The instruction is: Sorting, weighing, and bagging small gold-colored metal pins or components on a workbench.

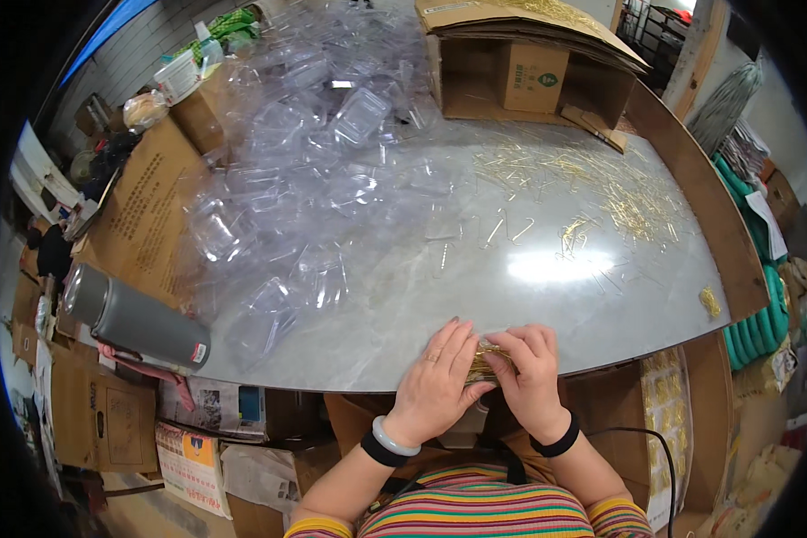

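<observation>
Gold pins [481, 364] are being gathered into a bundle, pinched between the left hand [437, 375] and right hand [531, 369], both sets of fingers clenched on it. Squaring the bundle seems underway; next, a clear plastic case [262, 316], lying leftward beyond the fingertips, would probably be needed.

One grey flask [139, 320], two hands [439, 377]

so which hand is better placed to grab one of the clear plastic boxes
Left, probably. The clear boxes lie heaped on the left half of the table, nearest the left hand. The right hand sits farther off. Both hands are pinching the gold clips, so either must first let go.
</observation>
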### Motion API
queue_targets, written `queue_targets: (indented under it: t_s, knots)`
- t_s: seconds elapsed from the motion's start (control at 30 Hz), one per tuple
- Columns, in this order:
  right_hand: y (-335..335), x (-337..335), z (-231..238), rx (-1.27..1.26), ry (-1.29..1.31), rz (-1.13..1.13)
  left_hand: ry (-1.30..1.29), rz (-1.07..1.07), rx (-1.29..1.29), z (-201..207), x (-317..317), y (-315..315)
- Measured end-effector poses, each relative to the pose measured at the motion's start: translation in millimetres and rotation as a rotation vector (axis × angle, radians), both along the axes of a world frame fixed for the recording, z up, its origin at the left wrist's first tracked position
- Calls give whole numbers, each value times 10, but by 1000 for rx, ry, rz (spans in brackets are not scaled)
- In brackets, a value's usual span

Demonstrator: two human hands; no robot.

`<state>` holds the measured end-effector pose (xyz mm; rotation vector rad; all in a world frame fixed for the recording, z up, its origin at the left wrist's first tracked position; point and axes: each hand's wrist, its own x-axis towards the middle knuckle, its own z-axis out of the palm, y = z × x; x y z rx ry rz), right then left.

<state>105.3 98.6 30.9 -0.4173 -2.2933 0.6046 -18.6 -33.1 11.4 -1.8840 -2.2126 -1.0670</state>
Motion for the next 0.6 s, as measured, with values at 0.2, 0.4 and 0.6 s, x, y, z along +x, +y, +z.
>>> queue_targets:
  t_s: [0.2,0.4,0.6]
  knots:
    - [105,89,49,-64,-120,87,-22,22,-2,-19,35,-3]
    - [142,83,-32,-138,-146,138,6,-36,55,-52,-34,15]
    - [197,-3,34,-208,-306,205,-49,-109,96,-78,-115,0]
